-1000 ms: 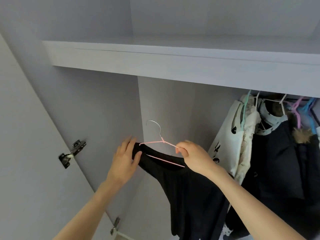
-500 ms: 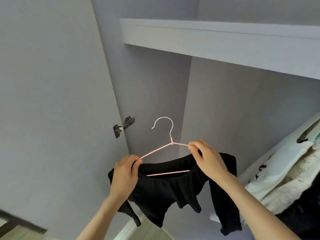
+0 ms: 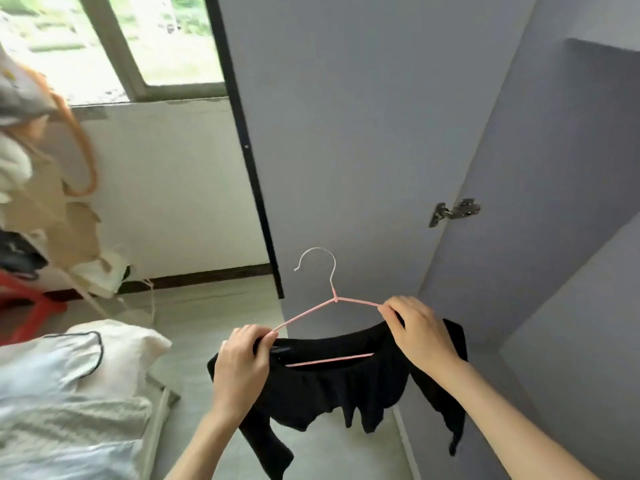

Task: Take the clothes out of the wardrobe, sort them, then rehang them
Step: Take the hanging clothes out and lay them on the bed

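A black long-sleeved top [image 3: 343, 389] hangs on a thin pink wire hanger [image 3: 334, 301] with a white hook. My left hand [image 3: 242, 365] pinches the hanger's left arm together with the top's shoulder. My right hand [image 3: 420, 332] pinches the hanger's right arm at the other shoulder. The hanger is held level in front of me, outside the wardrobe, with the sleeves dangling. The open wardrobe door [image 3: 363, 140] stands just behind the hanger, and the wardrobe's inner wall [image 3: 554, 237] is on the right.
A bed with a white pillow and striped bedding [image 3: 69, 393] lies at the lower left. Clothes hang on a rack [image 3: 31, 168] at the far left, above a red stool [image 3: 24, 306]. A window [image 3: 114, 43] is at the upper left. A door hinge [image 3: 453, 211] sticks out.
I have turned left, away from the wardrobe interior, carrying the hanger and black top out with both hands. The hanging clothes have left the view; the bed and window now show.
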Action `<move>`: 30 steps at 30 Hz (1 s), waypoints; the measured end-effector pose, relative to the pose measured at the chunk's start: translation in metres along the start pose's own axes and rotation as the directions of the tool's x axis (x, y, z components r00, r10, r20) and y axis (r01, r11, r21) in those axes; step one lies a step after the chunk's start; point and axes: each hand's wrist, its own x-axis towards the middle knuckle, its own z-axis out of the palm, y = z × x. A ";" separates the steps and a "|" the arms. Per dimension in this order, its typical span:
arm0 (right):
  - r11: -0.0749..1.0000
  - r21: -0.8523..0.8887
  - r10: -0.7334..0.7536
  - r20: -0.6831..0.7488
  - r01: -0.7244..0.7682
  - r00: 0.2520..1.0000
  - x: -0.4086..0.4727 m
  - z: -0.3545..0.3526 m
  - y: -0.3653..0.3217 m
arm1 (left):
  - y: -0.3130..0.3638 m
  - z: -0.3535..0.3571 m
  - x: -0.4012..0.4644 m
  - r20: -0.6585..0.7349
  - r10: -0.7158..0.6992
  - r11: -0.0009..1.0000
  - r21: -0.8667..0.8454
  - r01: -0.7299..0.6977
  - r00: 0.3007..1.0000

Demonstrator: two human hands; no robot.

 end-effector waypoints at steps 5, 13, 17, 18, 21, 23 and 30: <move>0.973 0.055 -0.224 -0.047 0.226 0.974 0.033 0.063 -0.098 | -0.057 -0.089 -0.028 -0.253 -0.101 0.982 0.132 0.138 0.962; 0.786 0.186 -0.571 -0.148 0.590 0.807 0.057 0.155 -0.303 | -0.136 -0.258 -0.102 -0.614 -0.197 0.888 0.219 0.405 0.764; 0.667 0.243 -0.662 -0.241 0.705 0.710 0.055 0.190 -0.411 | -0.160 -0.337 -0.133 -0.769 -0.142 0.806 0.276 0.524 0.623; 0.634 0.267 -0.680 -0.255 0.726 0.688 0.053 0.198 -0.437 | -0.164 -0.355 -0.141 -0.798 -0.124 0.783 0.286 0.552 0.590; 0.542 0.337 -0.719 -0.288 0.770 0.632 0.044 0.218 -0.510 | -0.173 -0.407 -0.166 -0.875 -0.069 0.727 0.285 0.625 0.480; 0.486 0.390 -0.737 -0.298 0.782 0.607 0.039 0.228 -0.555 | -0.179 -0.437 -0.177 -0.903 -0.009 0.688 0.306 0.658 0.429; 0.310 0.488 -0.775 -0.367 0.816 0.514 0.044 0.256 -0.690 | -0.206 -0.527 -0.189 -0.958 0.050 0.567 0.260 0.782 0.282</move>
